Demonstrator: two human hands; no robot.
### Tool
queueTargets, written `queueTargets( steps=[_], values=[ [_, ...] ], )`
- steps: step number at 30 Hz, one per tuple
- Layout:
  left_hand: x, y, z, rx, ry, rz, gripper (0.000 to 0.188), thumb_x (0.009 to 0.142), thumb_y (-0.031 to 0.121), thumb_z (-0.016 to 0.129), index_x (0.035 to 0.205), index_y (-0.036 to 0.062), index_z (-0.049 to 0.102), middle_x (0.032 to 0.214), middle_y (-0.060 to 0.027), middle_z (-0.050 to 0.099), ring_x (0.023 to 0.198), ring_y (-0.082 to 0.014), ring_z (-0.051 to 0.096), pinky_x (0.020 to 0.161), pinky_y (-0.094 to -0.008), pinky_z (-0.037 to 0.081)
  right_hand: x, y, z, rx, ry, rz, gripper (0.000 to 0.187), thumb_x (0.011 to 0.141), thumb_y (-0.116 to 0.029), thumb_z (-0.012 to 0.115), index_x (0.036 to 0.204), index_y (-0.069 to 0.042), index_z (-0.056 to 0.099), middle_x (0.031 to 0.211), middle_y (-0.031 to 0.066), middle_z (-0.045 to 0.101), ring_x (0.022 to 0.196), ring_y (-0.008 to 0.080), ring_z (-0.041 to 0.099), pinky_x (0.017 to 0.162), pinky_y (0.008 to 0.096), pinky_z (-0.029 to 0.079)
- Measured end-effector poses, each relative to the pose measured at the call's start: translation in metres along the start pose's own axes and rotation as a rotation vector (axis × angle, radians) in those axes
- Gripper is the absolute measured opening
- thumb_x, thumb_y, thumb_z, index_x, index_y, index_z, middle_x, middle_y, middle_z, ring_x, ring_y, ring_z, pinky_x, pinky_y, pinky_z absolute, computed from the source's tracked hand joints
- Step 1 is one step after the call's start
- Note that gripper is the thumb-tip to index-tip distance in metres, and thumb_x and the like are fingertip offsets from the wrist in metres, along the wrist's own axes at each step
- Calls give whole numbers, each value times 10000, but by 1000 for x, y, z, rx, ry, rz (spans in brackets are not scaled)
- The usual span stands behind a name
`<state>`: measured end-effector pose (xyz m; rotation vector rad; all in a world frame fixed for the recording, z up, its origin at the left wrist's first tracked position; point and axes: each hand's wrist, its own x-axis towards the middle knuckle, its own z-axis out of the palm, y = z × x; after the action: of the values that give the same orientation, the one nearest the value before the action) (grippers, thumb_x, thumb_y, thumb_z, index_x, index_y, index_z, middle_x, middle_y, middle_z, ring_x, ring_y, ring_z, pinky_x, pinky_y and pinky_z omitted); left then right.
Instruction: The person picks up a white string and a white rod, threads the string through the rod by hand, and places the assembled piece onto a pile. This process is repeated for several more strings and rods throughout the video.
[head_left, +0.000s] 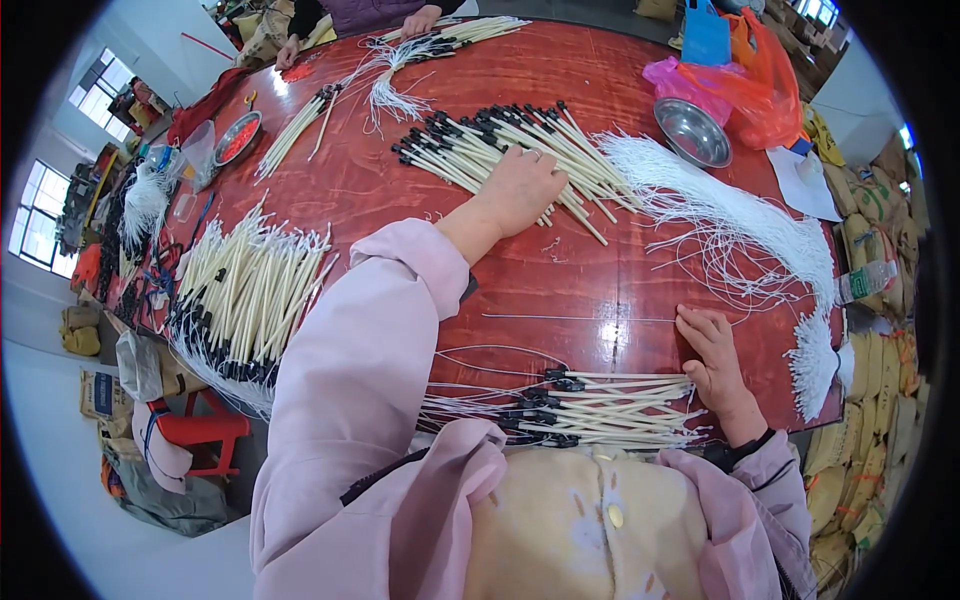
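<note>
My left hand (pixel 520 190) reaches over a pile of pale sticks with black caps (pixel 455 150) in the middle of the table. Its fingers are curled down among the sticks, and the fingertips are hidden, so any grip on one stick is not visible. My right hand (pixel 715 360) rests open on the table at the right, fingers extended and thumb apart. A single thin white string (pixel 580 317) runs across the table to its fingertips. Close to my body, below that string, lies a row of black-capped sticks (pixel 610 405) with strings trailing left.
A long bundle of white strings (pixel 740 205) spreads on the right, near a metal bowl (pixel 692 132) and plastic bags (pixel 755 85). A large heap of stringed sticks (pixel 255 290) covers the left. Across the red table (pixel 590 70), another person's hands (pixel 420 22) work at more sticks.
</note>
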<state>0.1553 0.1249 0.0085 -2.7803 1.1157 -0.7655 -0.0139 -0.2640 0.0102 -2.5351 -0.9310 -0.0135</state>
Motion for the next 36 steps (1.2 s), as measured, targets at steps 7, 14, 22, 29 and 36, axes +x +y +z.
queueTargets(
  steps=[7, 14, 22, 29, 36],
  values=[
    [-22, 33, -62, -227, 170, -25, 73, 839, 102, 654, 911, 111, 656, 889, -77, 598, 888, -284, 649, 765, -397, 506, 2, 1, 5, 31, 69, -4, 752, 978, -633, 467, 1321, 20, 614, 1450, 152, 565, 1263, 372, 501, 1091, 473, 374],
    [-112, 61, -96, -570, 126, -316, 119, 869, 86, 681, 983, 70, 710, 882, -116, 601, 848, -326, 639, 764, -426, 518, -6, 4, 3, 15, 56, 7, 684, 1016, -555, 446, 1357, 18, 597, 1476, 182, 542, 1286, 380, 491, 1118, 472, 352],
    [-188, 58, -111, -636, -75, -604, 155, 889, 31, 708, 1034, 1, 756, 889, -156, 687, 795, -324, 667, 725, -378, 532, -1, 5, 6, 24, 55, 1, 665, 1008, -534, 468, 1349, 22, 601, 1478, 177, 540, 1278, 367, 496, 1118, 454, 348],
    [-181, 68, -101, -651, -51, -571, 144, 866, 43, 722, 1003, 12, 756, 875, -146, 677, 823, -331, 667, 735, -402, 535, -1, 1, 6, 19, 56, 14, 650, 1003, -515, 489, 1353, 22, 597, 1471, 170, 544, 1277, 356, 498, 1114, 447, 349],
    [-174, 69, -96, -645, -45, -527, 146, 862, 52, 719, 1001, 26, 756, 873, -136, 662, 843, -336, 658, 751, -419, 532, -1, 1, 5, 22, 45, 22, 643, 1004, -512, 502, 1351, 21, 598, 1462, 169, 543, 1272, 352, 502, 1110, 447, 353]
  ],
)
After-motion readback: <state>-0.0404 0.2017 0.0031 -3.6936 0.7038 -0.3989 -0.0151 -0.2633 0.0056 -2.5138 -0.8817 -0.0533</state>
